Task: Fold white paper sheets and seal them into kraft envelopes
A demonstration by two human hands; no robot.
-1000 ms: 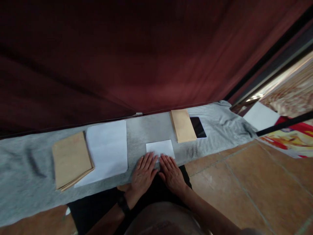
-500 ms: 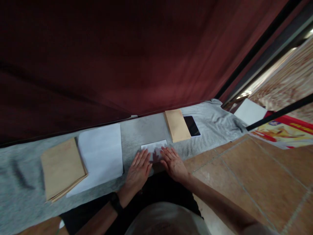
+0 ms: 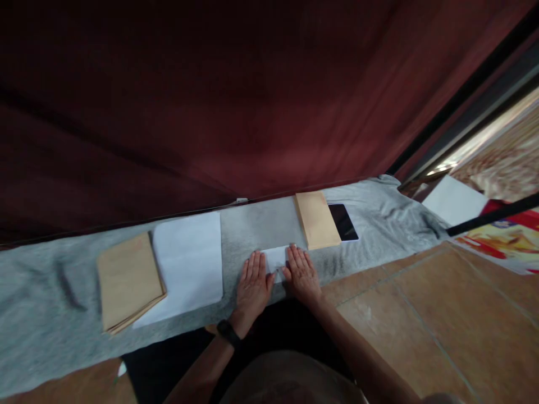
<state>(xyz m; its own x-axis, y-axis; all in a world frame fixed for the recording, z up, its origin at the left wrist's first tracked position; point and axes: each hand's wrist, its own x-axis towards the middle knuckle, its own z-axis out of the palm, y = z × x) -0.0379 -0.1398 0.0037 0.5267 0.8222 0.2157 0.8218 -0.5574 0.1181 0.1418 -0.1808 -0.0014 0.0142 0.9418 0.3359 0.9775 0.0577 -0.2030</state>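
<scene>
A small folded sheet of white paper (image 3: 276,257) lies on the grey cloth in front of me. My left hand (image 3: 254,285) rests flat over its left side, fingers stretched out and pointing away from me. On its right side my right hand (image 3: 303,276) lies flat too, fingers extended. Both thumbs point inward near the paper's lower middle. Under the palms, part of the sheet is hidden. Just right of my right hand is a stack of tan envelopes (image 3: 319,220). To the left lies a stack of larger white paper sheets (image 3: 191,264).
Brown envelopes (image 3: 128,283) overlap the white stack's left side. A dark-screened phone or tablet (image 3: 343,222) sits partly beneath the tan stack. The grey cloth (image 3: 261,221) runs along a dark red curtain (image 3: 236,112). Tiled floor (image 3: 404,320), a white box and a printed bag lie right.
Both hands have slid forward over the folded paper and now cover more of its sides; the thumbs have come closer together. The whole view has shifted slightly.
</scene>
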